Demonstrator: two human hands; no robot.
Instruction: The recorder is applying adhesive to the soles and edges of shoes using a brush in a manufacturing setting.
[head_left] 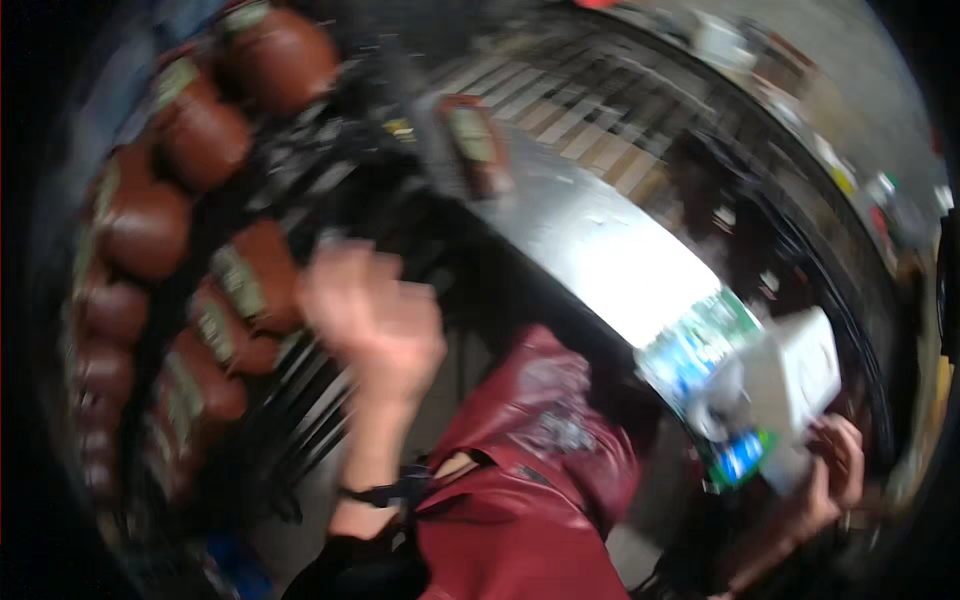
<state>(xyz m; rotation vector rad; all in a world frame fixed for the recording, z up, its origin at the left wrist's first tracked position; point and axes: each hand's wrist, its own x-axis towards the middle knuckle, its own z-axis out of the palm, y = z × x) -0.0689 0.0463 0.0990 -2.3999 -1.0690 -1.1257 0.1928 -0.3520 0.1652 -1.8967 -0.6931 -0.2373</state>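
Note:
My left hand [372,315] is raised beside the red-brown pieces on the left and is smeared by motion. Its fingers look partly spread, and I see nothing in them. The nearest piece [268,275] is rounded and glossy with a pale label strip. At the lower right, my right hand [838,462] has bent fingers, with the thumb apart from them. It is close beside a white box [808,365]; whether it touches the box I cannot tell. One red-brown labelled piece [475,145] lies on the shiny metal plate [560,220].
Several red-brown pieces [147,222] stand in a curved row along the left. Green and blue printed packaging [700,345] lies at the plate's near end. Beyond the plate is a slatted surface [600,150]. A dark red apron [520,500] covers my front.

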